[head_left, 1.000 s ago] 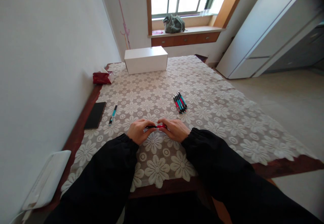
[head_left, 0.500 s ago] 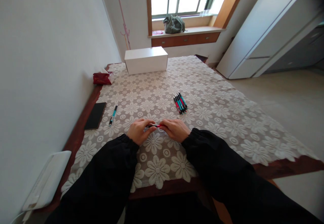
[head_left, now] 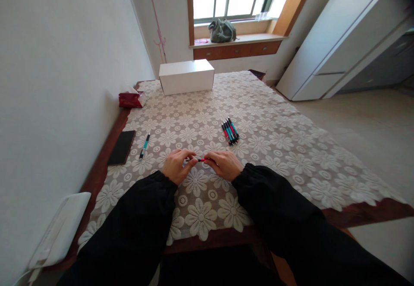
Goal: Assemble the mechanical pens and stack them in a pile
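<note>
Between my two hands, low over the near part of the lace tablecloth, is a red and black pen (head_left: pixel 202 160). My left hand (head_left: pixel 177 165) pinches its dark end with thumb and fingers. My right hand (head_left: pixel 224 164) is closed on the red end, which its fingers largely cover. Beyond my right hand lies a group of several red and teal pens (head_left: pixel 230 131) side by side. A single teal and black pen (head_left: pixel 145 146) rests by itself to the left of my left hand.
A dark flat notebook-like object (head_left: pixel 121 148) lies at the table's left edge. Farther back are a red tissue pack (head_left: pixel 130 99) and a long white box (head_left: pixel 186 79). A white power strip-like object (head_left: pixel 61 227) sits at the near left, by the wall.
The fingers of my left hand have shifted slightly on the pen, and more of its black part shows between the hands. Everything else on the table stays in place.
</note>
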{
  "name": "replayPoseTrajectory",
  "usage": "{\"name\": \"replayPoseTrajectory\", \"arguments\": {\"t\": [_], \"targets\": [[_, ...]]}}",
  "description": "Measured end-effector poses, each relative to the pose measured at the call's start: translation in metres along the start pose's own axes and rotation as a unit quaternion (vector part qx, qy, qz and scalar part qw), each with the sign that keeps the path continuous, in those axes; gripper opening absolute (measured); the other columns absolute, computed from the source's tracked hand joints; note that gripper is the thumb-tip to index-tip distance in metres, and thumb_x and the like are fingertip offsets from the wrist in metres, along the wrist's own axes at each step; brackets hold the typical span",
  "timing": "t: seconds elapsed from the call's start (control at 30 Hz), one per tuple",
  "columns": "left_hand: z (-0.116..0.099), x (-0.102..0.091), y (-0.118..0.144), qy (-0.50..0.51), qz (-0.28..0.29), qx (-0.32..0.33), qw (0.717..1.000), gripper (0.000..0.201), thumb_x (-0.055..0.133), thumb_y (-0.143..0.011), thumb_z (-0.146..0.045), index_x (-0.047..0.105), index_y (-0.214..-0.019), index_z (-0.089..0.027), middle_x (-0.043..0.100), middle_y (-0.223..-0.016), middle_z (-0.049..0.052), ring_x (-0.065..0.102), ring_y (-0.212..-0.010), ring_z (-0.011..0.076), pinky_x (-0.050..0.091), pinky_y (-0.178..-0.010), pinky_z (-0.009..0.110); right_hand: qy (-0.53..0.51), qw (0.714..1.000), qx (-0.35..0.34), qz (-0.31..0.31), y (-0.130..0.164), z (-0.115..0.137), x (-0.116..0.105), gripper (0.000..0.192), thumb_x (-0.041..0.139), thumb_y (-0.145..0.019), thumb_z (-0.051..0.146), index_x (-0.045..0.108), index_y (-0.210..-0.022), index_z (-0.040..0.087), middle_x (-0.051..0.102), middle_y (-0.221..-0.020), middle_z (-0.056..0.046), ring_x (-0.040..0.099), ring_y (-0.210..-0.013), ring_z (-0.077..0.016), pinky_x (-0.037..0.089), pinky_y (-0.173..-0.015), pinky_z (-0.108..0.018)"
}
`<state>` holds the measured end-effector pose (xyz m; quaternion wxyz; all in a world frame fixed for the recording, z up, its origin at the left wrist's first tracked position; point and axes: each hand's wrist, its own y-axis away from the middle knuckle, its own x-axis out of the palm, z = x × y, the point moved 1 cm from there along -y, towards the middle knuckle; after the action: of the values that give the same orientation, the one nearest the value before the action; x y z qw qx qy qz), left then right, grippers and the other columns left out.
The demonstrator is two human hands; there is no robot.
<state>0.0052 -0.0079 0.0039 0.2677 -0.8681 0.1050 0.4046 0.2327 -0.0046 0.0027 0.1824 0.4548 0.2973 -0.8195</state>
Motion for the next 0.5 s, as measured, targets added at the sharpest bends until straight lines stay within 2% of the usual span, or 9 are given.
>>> {"name": "replayPoseTrajectory", "arguments": {"t": [0.07, 0.13, 0.23, 0.3, 0.37, 0.5], "targets": [[0.0010, 0.0003, -0.0006, -0.016, 0.022, 0.005, 1.000, 0.024, 0.052, -0.103, -0.033, 0.070, -0.090, -0.022, 0.073, -0.086, 0.003, 0.065, -0.086, 0.0227, 0.051, -0.082, 0.037, -0.006, 1.000, -0.005, -0.009, 0.0001, -0.0004, 0.0002, 0.018, 0.051, -0.105, 0.033, 0.065, -0.102, 0.021, 0.072, -0.093, -0.004, 0.067, -0.081, -0.0180, 0.042, -0.070, -0.026], [0.0016, 0.0007, -0.0007, -0.026, 0.032, 0.010, 0.999, 0.025, 0.054, -0.102, -0.032, 0.069, -0.084, -0.022, 0.072, -0.084, 0.003, 0.065, -0.084, 0.0228, 0.050, -0.081, 0.037, -0.008, 1.000, -0.010, -0.009, 0.0000, -0.0007, 0.0000, 0.019, 0.050, -0.105, 0.033, 0.065, -0.102, 0.022, 0.072, -0.094, -0.005, 0.067, -0.083, -0.0182, 0.043, -0.072, -0.026], [0.0013, 0.0010, 0.0001, -0.014, 0.010, 0.018, 1.000, 0.011, 0.066, -0.095, -0.033, 0.068, -0.092, -0.022, 0.073, -0.090, 0.003, 0.065, -0.088, 0.0235, 0.051, -0.083, 0.038, -0.004, 1.000, -0.007, -0.003, -0.0004, -0.0007, -0.0009, 0.020, 0.049, -0.106, 0.032, 0.065, -0.101, 0.022, 0.072, -0.093, -0.005, 0.067, -0.083, -0.0191, 0.043, -0.071, -0.027], [0.0008, 0.0005, 0.0006, -0.003, -0.013, 0.015, 1.000, 0.014, 0.070, -0.093, -0.035, 0.068, -0.099, -0.023, 0.073, -0.093, 0.003, 0.065, -0.091, 0.0237, 0.051, -0.085, 0.038, -0.004, 1.000, -0.002, -0.006, -0.0007, -0.0006, -0.0016, 0.019, 0.049, -0.105, 0.032, 0.065, -0.100, 0.022, 0.072, -0.092, -0.004, 0.068, -0.082, -0.0192, 0.043, -0.071, -0.027], [0.0009, -0.0001, 0.0008, -0.006, -0.022, 0.008, 1.000, 0.017, 0.064, -0.097, -0.038, 0.068, -0.102, -0.023, 0.073, -0.093, 0.004, 0.065, -0.092, 0.0237, 0.050, -0.086, 0.038, -0.009, 1.000, 0.000, -0.014, -0.0010, -0.0001, -0.0021, 0.018, 0.050, -0.105, 0.032, 0.065, -0.101, 0.022, 0.072, -0.092, -0.004, 0.067, -0.081, -0.0188, 0.043, -0.071, -0.027], [0.0020, 0.0000, 0.0004, -0.027, 0.015, 0.009, 0.999, 0.034, 0.045, -0.105, -0.035, 0.070, -0.087, -0.022, 0.072, -0.087, 0.004, 0.064, -0.086, 0.0222, 0.050, -0.083, 0.037, -0.017, 1.000, -0.007, -0.022, -0.0013, 0.0012, -0.0031, 0.017, 0.050, -0.105, 0.031, 0.065, -0.101, 0.022, 0.072, -0.094, -0.005, 0.067, -0.085, -0.0183, 0.044, -0.075, -0.027]]}}
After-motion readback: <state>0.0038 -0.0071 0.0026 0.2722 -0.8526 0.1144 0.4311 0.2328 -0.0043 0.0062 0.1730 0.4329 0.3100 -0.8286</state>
